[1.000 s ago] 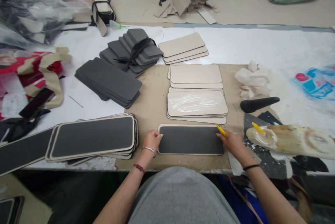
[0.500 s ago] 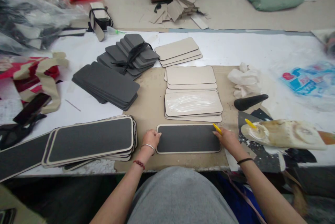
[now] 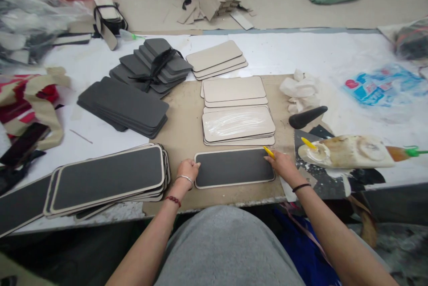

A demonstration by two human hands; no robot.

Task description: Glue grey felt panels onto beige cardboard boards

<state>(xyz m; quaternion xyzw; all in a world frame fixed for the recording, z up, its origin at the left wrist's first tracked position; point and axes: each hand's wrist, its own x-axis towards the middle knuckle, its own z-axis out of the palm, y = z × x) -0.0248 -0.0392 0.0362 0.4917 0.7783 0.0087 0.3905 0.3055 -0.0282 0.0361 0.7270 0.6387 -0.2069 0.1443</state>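
Observation:
In front of me a dark grey rectangular panel [image 3: 234, 168] with rounded corners and a pale border lies flat on brown board. My left hand [image 3: 188, 172] is closed at the panel's left end, its thumb over the edge. At the right end my right hand [image 3: 281, 164] is closed around a thin yellow stick [image 3: 269, 152] and also touches the panel's edge. Just behind lie beige pieces [image 3: 238, 124]; the nearest carries wet, glossy white streaks. To the left stands a stack of similar bordered panels [image 3: 109, 179].
Dark grey pieces [image 3: 123, 105] lie stacked at the left, with a tied bundle [image 3: 152, 65] behind. On the right are a black handle-shaped object [image 3: 307, 117], crumpled paper [image 3: 299, 92] and a glue-smeared bottle [image 3: 351, 152] with another yellow stick [image 3: 308, 143]. The table's front edge is close to me.
The whole view has shifted, so things appear further left and slightly higher. Both hands stay at the two ends of the panel, which looks slightly tilted now.

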